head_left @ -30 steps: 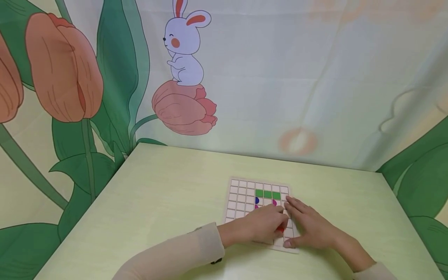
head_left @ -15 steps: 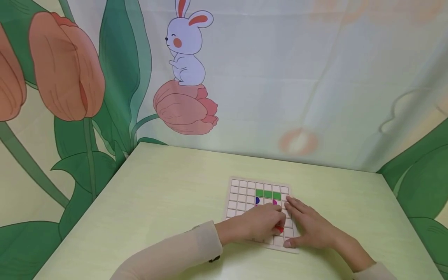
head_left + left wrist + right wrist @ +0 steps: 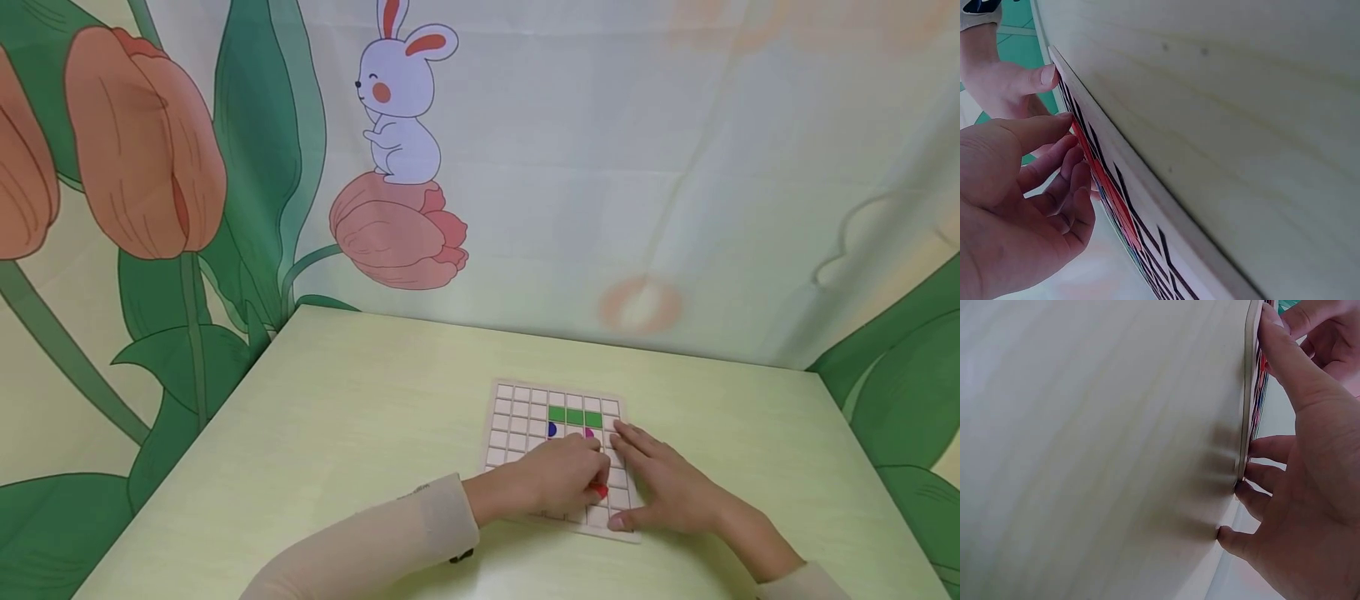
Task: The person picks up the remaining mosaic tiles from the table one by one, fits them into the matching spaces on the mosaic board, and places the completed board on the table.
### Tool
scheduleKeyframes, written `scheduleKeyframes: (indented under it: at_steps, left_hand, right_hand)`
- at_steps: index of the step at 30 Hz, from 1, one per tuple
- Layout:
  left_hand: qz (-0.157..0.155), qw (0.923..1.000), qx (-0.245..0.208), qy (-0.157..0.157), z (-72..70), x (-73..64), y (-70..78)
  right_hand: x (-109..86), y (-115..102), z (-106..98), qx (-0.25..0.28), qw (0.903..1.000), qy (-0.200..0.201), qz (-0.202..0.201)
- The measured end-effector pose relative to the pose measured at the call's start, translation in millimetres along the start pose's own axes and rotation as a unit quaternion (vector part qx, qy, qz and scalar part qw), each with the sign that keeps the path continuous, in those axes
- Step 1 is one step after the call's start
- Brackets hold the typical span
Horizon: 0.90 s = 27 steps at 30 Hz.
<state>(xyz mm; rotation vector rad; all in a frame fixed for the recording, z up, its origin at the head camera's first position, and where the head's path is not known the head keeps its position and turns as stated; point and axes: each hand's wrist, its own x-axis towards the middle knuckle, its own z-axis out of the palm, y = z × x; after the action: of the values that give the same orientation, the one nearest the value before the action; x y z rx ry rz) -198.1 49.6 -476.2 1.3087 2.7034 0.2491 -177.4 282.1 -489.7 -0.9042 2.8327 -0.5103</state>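
A wooden grid board (image 3: 517,412) lies on the table, its cells outlined in dark lines. My left hand (image 3: 562,473) reaches across its lower right part. Between its thumb and curled forefinger is a small red piece (image 3: 601,492), low against the cells. Up close in the left wrist view, the left thumb tip meets red pieces (image 3: 1099,164) on the board's face. My right hand (image 3: 671,492) rests along the board's right edge, fingers spread and thumb near the lower corner. Green squares (image 3: 574,416), a blue half-round piece (image 3: 552,430) and a magenta one (image 3: 589,433) show above the left hand.
The pale yellow-green table (image 3: 360,417) surrounds the board. Behind it hangs a printed cloth (image 3: 555,183) with a rabbit and tulips. The left sleeve (image 3: 375,533) crosses over the front of the table.
The left hand has shifted very slightly, its fingers now a little lower around the red piece. The right hand and the board stay put.
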Motion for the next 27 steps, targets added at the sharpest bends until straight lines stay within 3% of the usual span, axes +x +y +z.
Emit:
scheduleKeyframes:
  at_steps: [8, 19, 27]
  left_hand:
    - [-0.01, 0.9996, 0.024, 0.005, 0.9, -1.8, 3.0]
    - [-0.041, 0.9986, 0.024, 0.026, 2.6, -1.6, 7.3]
    - [-0.066, 0.9966, -0.044, 0.021, -6.2, -5.1, -2.3]
  right_hand:
    - [-1.1, 0.0, 1.0, 0.0, 1.0, -0.003, 0.007]
    - [-1.2, 0.9, -0.1, 0.0, 0.9999, -0.001, 0.011]
    - [-0.6, 3.5, 3.7, -0.001, 0.9999, 0.0, 0.013]
